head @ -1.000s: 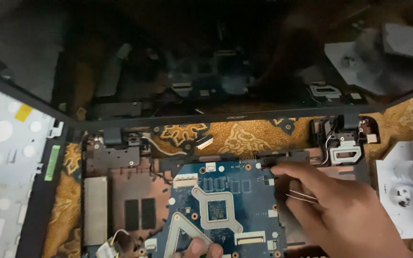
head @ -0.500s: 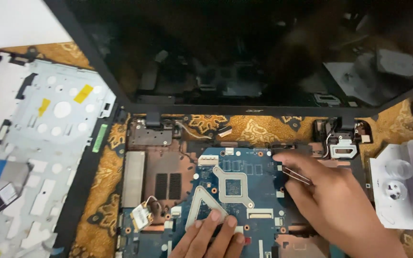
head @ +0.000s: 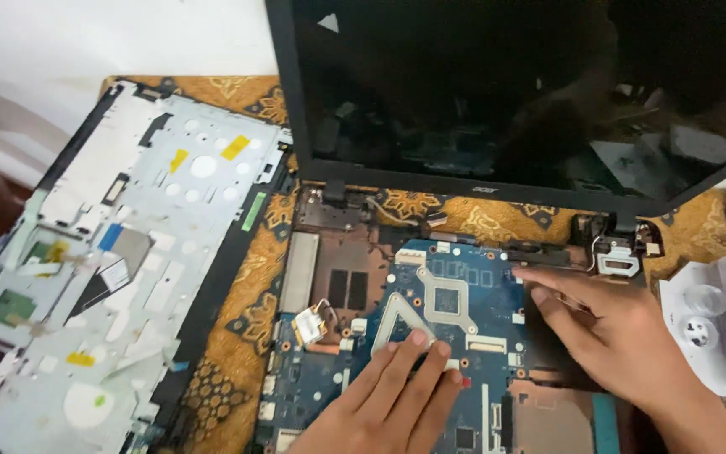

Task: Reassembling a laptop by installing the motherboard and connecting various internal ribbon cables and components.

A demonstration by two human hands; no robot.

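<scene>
Both hands lie open — left hand (head: 397, 391) and right hand (head: 611, 324) — on a blue motherboard (head: 455, 336); dark screen (head: 514, 92) behind, detached keyboard cover (head: 128, 244) left.

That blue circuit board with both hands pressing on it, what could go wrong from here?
1. The left hand rests its fingertips straight on the blue circuit board, near the metal bracket; bare skin could pass static or smudge contacts.
2. The right hand presses at the board's right edge; uneven force might flex it.
3. The small loose part with thin wires lies beside the board, so shifting the board could snag or strain those wires.
</scene>
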